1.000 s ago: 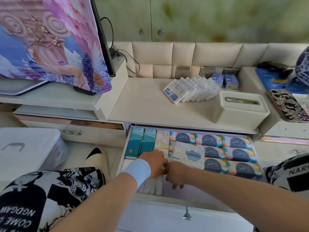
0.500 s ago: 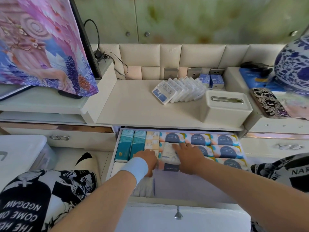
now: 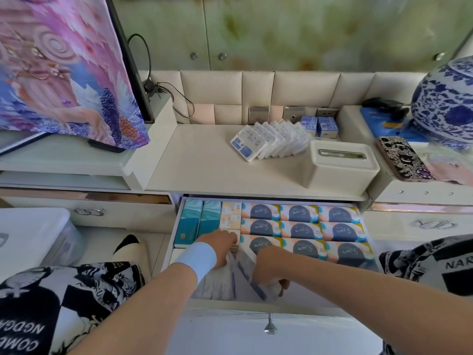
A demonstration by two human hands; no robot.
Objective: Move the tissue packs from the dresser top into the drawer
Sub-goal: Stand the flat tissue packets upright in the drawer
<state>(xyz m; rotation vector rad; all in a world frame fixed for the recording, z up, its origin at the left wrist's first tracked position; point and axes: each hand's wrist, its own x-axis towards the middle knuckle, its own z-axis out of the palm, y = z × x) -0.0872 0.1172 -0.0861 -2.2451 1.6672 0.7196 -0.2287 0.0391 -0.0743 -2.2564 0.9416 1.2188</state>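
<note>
Cream padded panels back a pale dresser top (image 3: 204, 162), whose left and middle lie bare, leaving wide room from its front edge back to the wall. At ten o'clock a television draped in a pink and purple cloth (image 3: 64, 73) overhangs a raised shelf. At two o'clock a blue-and-white jar (image 3: 445, 98) stands at the frame's right edge.

Below the dresser's front edge the drawer (image 3: 271, 316) stands pulled out. Its far two thirds are packed tight: three rows of packs printed "S.pure" (image 3: 299, 230), two teal boxes (image 3: 197, 221) at the left wall, and small packs marked "Face" (image 3: 230, 213) between. Only the near strip at six o'clock has free floor.

On the dresser at one o'clock a white tissue box (image 3: 340, 167) sits near the front edge, and just behind it a fanned row of white tissue packs (image 3: 268, 140) leans back towards two small blue boxes (image 3: 320, 125).

In the drawer's near strip, the right hand (image 3: 268, 275) is curled around a white pack with blue edging (image 3: 245, 272), tilted on end. The left hand (image 3: 220, 245), with a pale blue wristband (image 3: 197, 260), rests half closed just beside that pack's upper end; whether it grips anything I cannot tell.
</note>
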